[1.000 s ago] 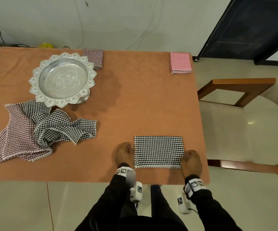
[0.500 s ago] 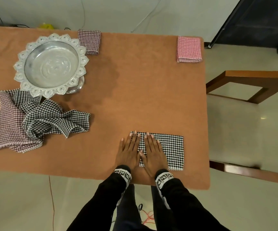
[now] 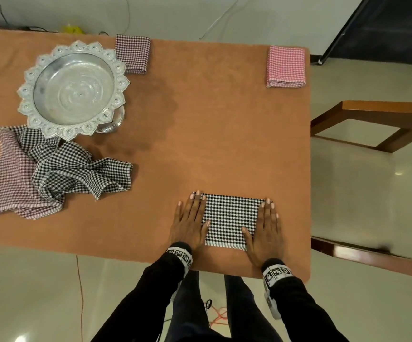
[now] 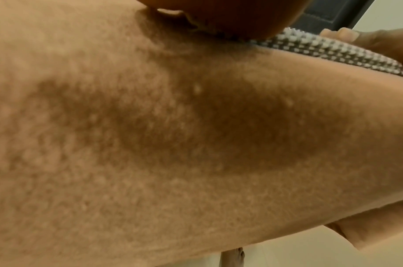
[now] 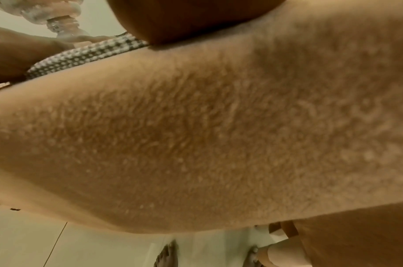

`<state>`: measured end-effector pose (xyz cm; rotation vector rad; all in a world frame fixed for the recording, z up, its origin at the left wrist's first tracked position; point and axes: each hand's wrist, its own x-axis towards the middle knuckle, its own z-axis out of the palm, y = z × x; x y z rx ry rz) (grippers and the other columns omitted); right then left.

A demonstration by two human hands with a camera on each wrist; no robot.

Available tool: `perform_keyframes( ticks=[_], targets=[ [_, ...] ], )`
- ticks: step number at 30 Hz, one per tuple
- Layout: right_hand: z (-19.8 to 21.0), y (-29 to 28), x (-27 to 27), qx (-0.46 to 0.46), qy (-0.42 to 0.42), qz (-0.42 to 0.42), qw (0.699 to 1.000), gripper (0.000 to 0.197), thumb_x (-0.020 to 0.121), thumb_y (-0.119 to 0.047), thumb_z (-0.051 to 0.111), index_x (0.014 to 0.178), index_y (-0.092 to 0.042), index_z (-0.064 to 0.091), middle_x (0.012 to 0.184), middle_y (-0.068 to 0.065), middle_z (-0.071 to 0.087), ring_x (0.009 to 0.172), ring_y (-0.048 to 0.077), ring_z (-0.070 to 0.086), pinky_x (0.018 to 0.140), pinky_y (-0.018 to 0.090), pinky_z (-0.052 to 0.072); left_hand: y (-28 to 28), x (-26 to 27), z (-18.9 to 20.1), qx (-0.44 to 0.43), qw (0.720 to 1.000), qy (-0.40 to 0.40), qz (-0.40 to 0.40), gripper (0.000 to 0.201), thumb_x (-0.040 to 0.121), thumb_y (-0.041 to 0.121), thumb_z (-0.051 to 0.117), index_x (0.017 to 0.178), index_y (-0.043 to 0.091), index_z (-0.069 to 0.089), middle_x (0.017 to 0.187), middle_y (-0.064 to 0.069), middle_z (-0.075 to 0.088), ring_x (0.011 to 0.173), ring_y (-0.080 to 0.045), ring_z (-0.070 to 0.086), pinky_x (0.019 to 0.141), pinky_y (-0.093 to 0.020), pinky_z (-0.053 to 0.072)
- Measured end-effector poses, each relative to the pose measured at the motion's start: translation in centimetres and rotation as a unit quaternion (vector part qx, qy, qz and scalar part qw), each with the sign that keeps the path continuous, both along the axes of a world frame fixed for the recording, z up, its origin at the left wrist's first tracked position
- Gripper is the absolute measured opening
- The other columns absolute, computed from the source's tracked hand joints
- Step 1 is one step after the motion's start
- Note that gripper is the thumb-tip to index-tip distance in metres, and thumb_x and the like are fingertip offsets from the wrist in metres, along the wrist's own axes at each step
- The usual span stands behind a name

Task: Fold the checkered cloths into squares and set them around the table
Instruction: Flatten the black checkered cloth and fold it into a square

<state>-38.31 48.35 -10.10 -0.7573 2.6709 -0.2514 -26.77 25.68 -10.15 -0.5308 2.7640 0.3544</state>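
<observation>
A folded black-and-white checkered cloth (image 3: 230, 219) lies flat near the front edge of the orange table (image 3: 224, 134). My left hand (image 3: 191, 222) presses flat on its left edge, fingers straight. My right hand (image 3: 265, 227) presses flat on its right edge the same way. In the left wrist view the cloth (image 4: 328, 50) shows as a thin strip with the other hand on it; the right wrist view shows the cloth (image 5: 88, 57) likewise. Two folded cloths sit at the far edge: a dark red one (image 3: 132, 53) and a pink one (image 3: 286, 66).
A silver pedestal tray (image 3: 72, 88) stands at the back left. A heap of unfolded checkered cloths (image 3: 44, 171) lies in front of it. A wooden chair (image 3: 372, 154) stands close to the table's right side.
A second ago both hands were curled at the cloth's front corners. Then they lay flat together on its left part. Now they have spread apart to its left and right edges.
</observation>
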Motion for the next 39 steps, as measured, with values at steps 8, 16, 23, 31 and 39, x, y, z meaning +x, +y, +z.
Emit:
perform_keyframes(
  ticks=[8,16,23,31,39],
  targets=[
    [0.3,-0.1,0.1,-0.017,-0.002,-0.028,0.999,0.092,0.098,-0.064,0.027,0.162,-0.008,-0.007,0.171,0.011,-0.013,0.158,0.027,-0.008,0.129,0.046,0.004,0.0,-0.2,0.7,-0.001,1.000,-0.025,-0.001,0.079,0.100,0.051,0.030,0.161,0.017,-0.008,0.169,-0.005,-0.015,0.156,-0.023,-0.012,0.125,-0.053,0.003],
    [0.7,1.7,-1.1,-0.076,-0.039,-0.035,0.996,0.078,0.102,-0.056,0.024,0.163,-0.016,-0.004,0.171,0.002,-0.012,0.158,0.019,-0.008,0.128,0.042,0.005,-0.1,-0.4,3.5,0.005,0.997,-0.068,-0.023,0.078,0.103,0.054,0.024,0.159,0.017,-0.015,0.165,-0.006,-0.025,0.154,-0.025,-0.020,0.125,-0.054,-0.001],
    [2.9,2.2,-0.2,-0.192,-0.079,-0.180,0.961,0.057,0.093,-0.033,0.052,0.147,-0.013,0.045,0.147,0.009,0.051,0.136,0.030,0.044,0.116,0.041,0.031,4.2,-0.4,7.2,0.005,0.998,-0.059,-0.009,0.076,0.092,0.027,0.056,0.159,0.025,0.019,0.159,-0.011,0.029,0.145,-0.031,0.030,0.120,-0.049,0.026],
    [4.2,3.4,-0.6,-0.304,-0.267,-0.409,0.818,0.045,0.096,-0.010,0.065,0.138,-0.014,0.050,0.120,0.008,0.061,0.112,0.031,0.061,0.099,0.042,0.050,3.5,0.4,6.3,0.049,0.996,-0.071,0.034,0.070,0.093,0.034,0.061,0.155,0.036,0.028,0.137,-0.004,0.041,0.121,-0.025,0.048,0.105,-0.038,0.045],
    [4.7,1.9,-2.0,-0.291,-0.298,-0.371,0.830,0.035,0.099,-0.008,0.059,0.133,-0.006,0.051,0.127,0.013,0.064,0.107,0.026,0.062,0.076,0.026,0.048,1.6,0.2,5.6,0.108,0.991,-0.074,0.016,0.077,0.087,0.018,0.067,0.154,0.037,0.033,0.136,-0.006,0.041,0.120,-0.027,0.051,0.102,-0.035,0.049]
  ],
)
